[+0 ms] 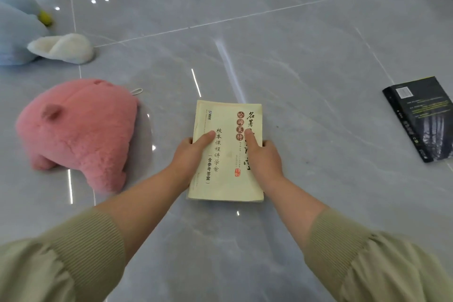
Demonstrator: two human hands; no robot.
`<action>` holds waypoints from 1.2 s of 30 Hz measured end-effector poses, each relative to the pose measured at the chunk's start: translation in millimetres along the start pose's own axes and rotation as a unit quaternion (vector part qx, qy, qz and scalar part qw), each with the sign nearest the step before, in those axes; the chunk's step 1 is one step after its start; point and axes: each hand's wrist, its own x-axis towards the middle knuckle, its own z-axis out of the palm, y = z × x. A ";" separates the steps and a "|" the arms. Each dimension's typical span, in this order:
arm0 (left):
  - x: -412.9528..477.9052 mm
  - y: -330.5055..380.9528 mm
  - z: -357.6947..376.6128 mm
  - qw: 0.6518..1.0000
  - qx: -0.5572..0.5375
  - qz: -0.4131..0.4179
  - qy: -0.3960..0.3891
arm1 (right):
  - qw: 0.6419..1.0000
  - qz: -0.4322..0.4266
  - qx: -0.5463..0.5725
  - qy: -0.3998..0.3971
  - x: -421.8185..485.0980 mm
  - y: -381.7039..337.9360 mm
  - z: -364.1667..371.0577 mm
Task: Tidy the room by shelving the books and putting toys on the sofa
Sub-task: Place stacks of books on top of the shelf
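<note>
A thin paperback book (226,154) with a soft, pale yellow cover lies flat between the two hands, over the glossy grey floor (294,44) of large stone-like tiles. The cover has black characters in columns and small red round marks, and its corners look a little worn. The left hand (193,154) grips the left edge of the book: the thumb lies on the cover and the other fingers curl around the edge. The right hand (263,157) grips the right edge in the same way. I cannot tell if the book touches the floor or is a little above it.

Left of the book, on the floor, lies a round pink plush toy (78,132) with short fluffy fur and small ears. Farther left and behind the book is a light blue plush toy (17,32), with a white fluffy part (63,48) touching it. Well apart to the right of the book lies a black book (424,117), rectangular, with a smooth dark cover. Both arms wear ribbed olive sleeves (61,260).
</note>
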 end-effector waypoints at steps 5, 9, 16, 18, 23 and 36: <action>-22.7 6.1 11.4 0.997 -0.004 -0.064 0.042 | 0.998 0.032 -0.055 -0.014 -13.2 -14.9 -16.4; -64.5 26.5 30.7 0.994 0.018 -0.100 0.042 | 0.994 0.077 -0.068 -0.022 -40.5 -32.7 -54.9; -161.7 83.6 93.4 0.991 0.081 -0.105 0.020 | 0.993 0.108 -0.045 -0.001 -110.7 -67.8 -156.4; -192.0 99.6 115.7 0.989 0.103 -0.106 0.003 | 0.992 0.116 -0.039 0.011 -133.5 -78.8 -191.7; -271.5 150.2 184.8 0.978 0.172 -0.100 -0.057 | 0.986 0.150 -0.003 0.067 -196.7 -105.5 -290.4; -492.6 284.5 422.3 0.914 0.324 0.000 -0.244 | 0.947 0.152 0.143 0.242 -358.4 -176.8 -583.6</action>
